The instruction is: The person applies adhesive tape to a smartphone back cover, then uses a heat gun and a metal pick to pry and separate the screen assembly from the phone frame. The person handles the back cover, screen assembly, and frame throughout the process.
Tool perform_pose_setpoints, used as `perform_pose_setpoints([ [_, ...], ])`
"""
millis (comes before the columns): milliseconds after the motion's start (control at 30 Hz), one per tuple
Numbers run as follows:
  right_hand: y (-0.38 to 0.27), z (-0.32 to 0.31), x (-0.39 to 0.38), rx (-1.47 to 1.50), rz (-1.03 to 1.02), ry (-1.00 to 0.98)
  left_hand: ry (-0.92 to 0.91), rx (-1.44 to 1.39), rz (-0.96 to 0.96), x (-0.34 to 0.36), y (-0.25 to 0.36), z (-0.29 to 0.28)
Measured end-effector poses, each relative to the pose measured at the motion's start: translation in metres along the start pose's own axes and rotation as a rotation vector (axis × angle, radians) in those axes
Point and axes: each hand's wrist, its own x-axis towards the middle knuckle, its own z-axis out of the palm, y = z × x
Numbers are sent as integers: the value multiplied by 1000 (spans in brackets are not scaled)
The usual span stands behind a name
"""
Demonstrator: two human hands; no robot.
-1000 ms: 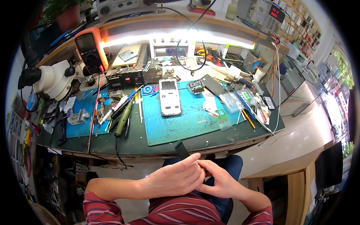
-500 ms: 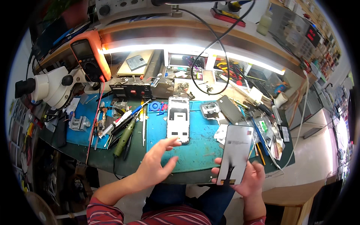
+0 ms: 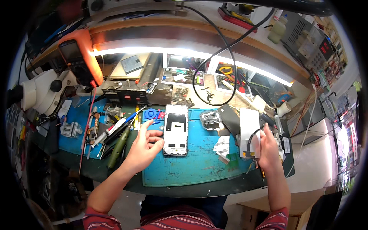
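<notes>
A phone frame, pale with black patches, lies face up on the blue mat. My left hand is beside its left edge, fingers bent and a little apart, with nothing in them; whether a fingertip touches the edge I cannot tell. On the right, my right hand holds a phone screen by its right side. The screen's grey back is up, and a dark flex cable runs to its lower end. Some of the right fingers are hidden behind the screen.
Near the screen are a dark flat panel, a clear plastic case and crumpled white paper. Several tools, including a green pen-shaped tool, lie left. An orange multimeter and a white microscope stand behind. A black cable loops overhead.
My right hand has carried the screen up and right, over the cluttered right side. My left hand has shifted left, from the frame's lower end to its left edge. The view has shifted slightly.
</notes>
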Motion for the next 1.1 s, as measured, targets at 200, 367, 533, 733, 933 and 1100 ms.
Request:
perform_pose_setpoints([
  [200, -8, -2, 57, -149, 40, 66, 103, 437, 93, 13, 11, 12],
  [367, -4, 9, 83, -231, 8, 105, 131, 415, 54, 16, 12, 15],
  [533, 2, 9, 81, -350, -12, 127, 64, 242, 10, 20, 1, 7],
  [733, -6, 15, 67, -541, -77, 69, -9, -131, -25, 19, -5, 3],
  [933, 4, 6, 48, -707, -303, 219, -146, -232, -135, -22, 39, 2],
  [1100, 6, 33, -20, -1308, -705, 78, -199, -238, -309, -97, 30, -11],
])
